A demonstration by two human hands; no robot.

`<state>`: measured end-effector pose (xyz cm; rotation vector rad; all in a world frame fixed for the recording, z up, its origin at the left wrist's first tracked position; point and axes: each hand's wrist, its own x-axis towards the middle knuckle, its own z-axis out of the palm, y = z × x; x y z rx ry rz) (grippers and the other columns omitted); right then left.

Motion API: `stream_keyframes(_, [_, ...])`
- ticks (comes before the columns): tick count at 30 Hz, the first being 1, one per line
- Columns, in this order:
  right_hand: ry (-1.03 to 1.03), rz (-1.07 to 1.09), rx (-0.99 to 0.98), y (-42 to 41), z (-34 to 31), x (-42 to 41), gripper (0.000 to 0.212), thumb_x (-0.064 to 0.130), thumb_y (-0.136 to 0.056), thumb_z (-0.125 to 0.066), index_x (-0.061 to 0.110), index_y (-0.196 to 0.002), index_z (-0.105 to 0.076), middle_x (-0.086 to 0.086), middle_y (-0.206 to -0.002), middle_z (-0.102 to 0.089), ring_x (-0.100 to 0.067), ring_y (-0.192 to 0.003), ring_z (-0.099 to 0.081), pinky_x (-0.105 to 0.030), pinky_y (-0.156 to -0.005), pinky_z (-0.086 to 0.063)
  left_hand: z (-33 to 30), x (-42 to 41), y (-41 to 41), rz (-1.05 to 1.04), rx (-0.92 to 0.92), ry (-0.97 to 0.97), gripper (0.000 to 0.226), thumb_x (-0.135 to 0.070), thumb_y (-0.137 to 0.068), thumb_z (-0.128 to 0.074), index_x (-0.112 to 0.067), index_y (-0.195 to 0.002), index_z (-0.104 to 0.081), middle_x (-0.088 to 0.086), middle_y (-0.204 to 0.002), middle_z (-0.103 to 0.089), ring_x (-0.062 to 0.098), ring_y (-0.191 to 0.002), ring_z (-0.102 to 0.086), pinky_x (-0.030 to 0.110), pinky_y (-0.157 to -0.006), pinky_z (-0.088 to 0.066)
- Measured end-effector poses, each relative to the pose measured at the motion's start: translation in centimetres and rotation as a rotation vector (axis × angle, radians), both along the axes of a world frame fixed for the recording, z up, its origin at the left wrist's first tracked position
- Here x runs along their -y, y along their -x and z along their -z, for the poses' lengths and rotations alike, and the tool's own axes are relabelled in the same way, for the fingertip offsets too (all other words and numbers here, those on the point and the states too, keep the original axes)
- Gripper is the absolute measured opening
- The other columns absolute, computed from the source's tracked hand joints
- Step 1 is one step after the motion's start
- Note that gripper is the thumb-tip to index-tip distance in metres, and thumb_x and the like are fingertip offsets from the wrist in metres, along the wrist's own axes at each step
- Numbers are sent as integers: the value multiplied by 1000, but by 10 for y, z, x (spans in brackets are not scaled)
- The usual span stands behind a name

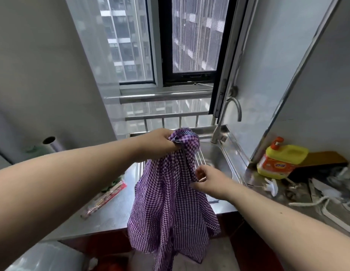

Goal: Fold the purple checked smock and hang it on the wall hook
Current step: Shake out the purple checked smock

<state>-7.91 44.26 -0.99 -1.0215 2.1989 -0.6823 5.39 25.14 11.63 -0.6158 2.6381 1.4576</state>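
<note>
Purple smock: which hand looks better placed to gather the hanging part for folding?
Probably the right hand: it sits at the hanging middle of the smock, while the left hand grips its bunched top.

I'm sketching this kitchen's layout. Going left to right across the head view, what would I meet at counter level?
From the left: red packet → purple checked smock → faucet → yellow detergent bottle.

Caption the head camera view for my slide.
Left hand grips the purple checked smock before the sink; right hand at its edge.
</note>
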Motion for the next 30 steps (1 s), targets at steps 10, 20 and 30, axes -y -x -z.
stream_keyframes(10, [137,307,-146,5,-5,0,32,40,-92,-79,18,-73,-67,3,-74,-70,-18,-72,-64,-33,-63,-43,-2,24,-18,-153,-24,-2,27,-40,-97,-71,-16,-107,-78,-2,-103,-80,18,-99,-73,34,-91,-54])
stream_keyframes(20, [227,251,158,22,-61,-19,21,40,-105,-57,23,-99,-67,-5,-97,-74,-30,-95,-67,-42,-84,-49,7,46,-27,-139,14,52,23,-38,-97,-69,-22,-111,-76,-1,-109,-77,21,-105,-70,44,-105,-49])
stream_keyframes(30, [-166,85,-477,57,-106,-47,33,50,-104,-58,32,-78,-52,9,-90,-63,-19,-88,-59,-33,-68,-42,8,67,-28,-19,191,340,30,-25,-98,-54,-7,-120,-65,4,-112,-69,19,-101,-64,29,-85,-46])
